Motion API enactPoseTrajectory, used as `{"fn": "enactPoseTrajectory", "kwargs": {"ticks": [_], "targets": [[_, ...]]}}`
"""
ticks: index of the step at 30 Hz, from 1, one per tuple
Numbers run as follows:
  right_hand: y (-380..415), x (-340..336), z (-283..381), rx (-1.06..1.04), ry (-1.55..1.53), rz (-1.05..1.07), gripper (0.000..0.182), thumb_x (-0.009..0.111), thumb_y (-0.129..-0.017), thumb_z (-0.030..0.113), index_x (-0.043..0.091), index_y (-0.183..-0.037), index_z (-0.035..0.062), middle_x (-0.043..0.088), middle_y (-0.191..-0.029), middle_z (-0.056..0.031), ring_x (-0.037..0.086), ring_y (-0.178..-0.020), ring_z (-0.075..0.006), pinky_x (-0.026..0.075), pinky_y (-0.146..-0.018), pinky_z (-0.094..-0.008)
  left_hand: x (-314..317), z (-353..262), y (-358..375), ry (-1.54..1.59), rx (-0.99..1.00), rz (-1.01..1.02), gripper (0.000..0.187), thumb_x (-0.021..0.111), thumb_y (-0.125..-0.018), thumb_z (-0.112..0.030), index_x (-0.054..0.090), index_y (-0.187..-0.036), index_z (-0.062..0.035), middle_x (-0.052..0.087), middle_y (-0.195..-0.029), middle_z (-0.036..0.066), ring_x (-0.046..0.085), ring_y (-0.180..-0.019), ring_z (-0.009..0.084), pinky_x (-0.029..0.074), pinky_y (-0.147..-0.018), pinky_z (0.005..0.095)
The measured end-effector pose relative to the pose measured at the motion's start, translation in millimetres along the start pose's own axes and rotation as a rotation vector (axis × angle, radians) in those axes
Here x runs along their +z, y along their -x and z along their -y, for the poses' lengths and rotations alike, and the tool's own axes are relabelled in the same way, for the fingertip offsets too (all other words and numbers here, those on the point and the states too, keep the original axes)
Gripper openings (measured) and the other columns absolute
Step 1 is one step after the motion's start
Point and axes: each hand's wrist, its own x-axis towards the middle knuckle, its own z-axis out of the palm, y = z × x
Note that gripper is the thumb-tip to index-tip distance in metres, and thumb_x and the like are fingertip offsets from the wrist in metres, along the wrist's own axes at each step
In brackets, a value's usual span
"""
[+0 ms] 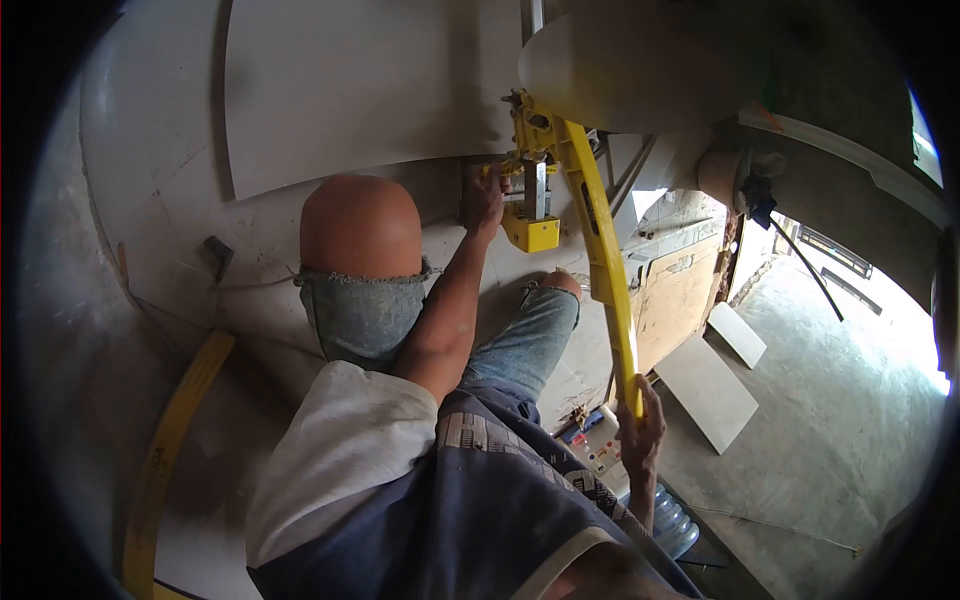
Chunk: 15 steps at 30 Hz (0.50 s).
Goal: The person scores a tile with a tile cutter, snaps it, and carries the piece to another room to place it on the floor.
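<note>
A yellow manual tile cutter stands in front of me, its long yellow lever reaching down toward my right side. My right hand is wrapped round the lever's lower end. My left hand has its fingers curled at the yellow fittings beside the cutter's metal rail, close to a yellow block. What exactly those fingers grip is partly hidden. Beyond my knees lies a large pale tile, its near edge close to my left hand. A blurred shape covers part of the view at the top.
A yellow level-like bar lies at the left. Pale tile pieces rest on the concrete floor at the right. A clear plastic bottle is by my right forearm, and a board stands behind the lever. A dark angled piece lies at the left.
</note>
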Motion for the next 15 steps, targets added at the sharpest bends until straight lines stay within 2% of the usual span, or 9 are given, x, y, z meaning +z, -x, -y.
{"fn": "enactPoseTrajectory", "kwargs": {"ticks": [1,2,6,9,11,13,14,15], "targets": [[-1,-3,7,0.062,-0.006,0.000,0.045,0.065,-0.089,0.010,0.055,-0.133,0.0048,0.067,-0.115,-0.0179,0.066,-0.098,-0.0210,0.053,-0.082,-0.0345,-1,1,1,-0.001,0.008,-0.007,0.034,0.055,-0.100,-0.035,0.053,-0.112,-0.0034,0.060,-0.076,0.003,0.058,-0.068,0.0109,0.047,-0.067,0.0273],[-2,-5,7,-0.075,0.000,0.005,0.047,0.062,-0.092,0.009,0.052,-0.137,0.0045,0.066,-0.103,-0.0108,0.051,-0.057,-0.0071,0.041,-0.047,-0.0223,-1,2,3,-0.006,0.011,-0.011,0.034,0.055,-0.100,-0.035,0.053,-0.112,-0.0034,0.060,-0.076,0.003,0.059,-0.069,0.0110,0.048,-0.067,0.0275],[-2,-9,12,-0.113,0.044,-0.029,0.047,0.063,-0.092,0.011,0.053,-0.137,0.0049,0.067,-0.111,-0.0125,0.052,-0.059,-0.0072,0.042,-0.048,-0.0223,2,-7,9,-0.047,0.062,-0.004,0.037,0.053,-0.100,-0.038,0.054,-0.112,-0.0032,0.062,-0.077,0.004,0.061,-0.071,0.0117,0.049,-0.069,0.0298],[1,-12,37,-0.017,-0.001,0.002,0.046,0.063,-0.093,0.013,0.053,-0.137,0.0053,0.067,-0.112,-0.0128,0.053,-0.060,-0.0078,0.043,-0.050,-0.0228,-2,1,3,-0.092,0.027,0.003,0.040,0.053,-0.100,-0.040,0.055,-0.114,-0.0027,0.064,-0.084,0.006,0.063,-0.074,0.0129,0.049,-0.072,0.0310],[-3,-17,23,-0.104,0.119,-0.016,0.047,0.064,-0.093,0.017,0.053,-0.138,0.0055,0.067,-0.111,-0.0128,0.054,-0.061,-0.0085,0.044,-0.050,-0.0234,3,-2,7,-0.084,0.017,-0.043,0.041,0.053,-0.100,-0.040,0.055,-0.115,-0.0020,0.065,-0.091,0.008,0.065,-0.079,0.0153,0.049,-0.075,0.0316],[-5,-27,51,0.061,0.084,0.017,0.050,0.065,-0.093,0.023,0.053,-0.138,0.0059,0.068,-0.100,-0.0102,0.053,-0.059,-0.0086,0.044,-0.049,-0.0247,2,-4,6,-0.097,0.058,-0.067,0.042,0.054,-0.100,-0.040,0.055,-0.116,-0.0015,0.065,-0.097,0.010,0.066,-0.085,0.0176,0.049,-0.078,0.0323],[-12,-31,41,-0.064,0.080,0.001,0.051,0.066,-0.092,0.025,0.053,-0.138,0.0060,0.067,-0.093,-0.0086,0.053,-0.057,-0.0080,0.044,-0.048,-0.0248,-1,1,8,-0.120,0.092,-0.054,0.043,0.054,-0.099,-0.040,0.055,-0.117,-0.0012,0.064,-0.099,0.010,0.066,-0.087,0.0188,0.049,-0.079,0.0326],[-13,-36,42,-0.053,0.090,0.008,0.052,0.066,-0.092,0.025,0.053,-0.138,0.0060,0.065,-0.088,-0.0066,0.052,-0.056,-0.0073,0.043,-0.048,-0.0245,-3,5,11,-0.141,0.123,-0.030,0.044,0.055,-0.099,-0.041,0.055,-0.117,-0.0010,0.064,-0.101,0.011,0.066,-0.090,0.0200,0.049,-0.081,0.0329]]}}
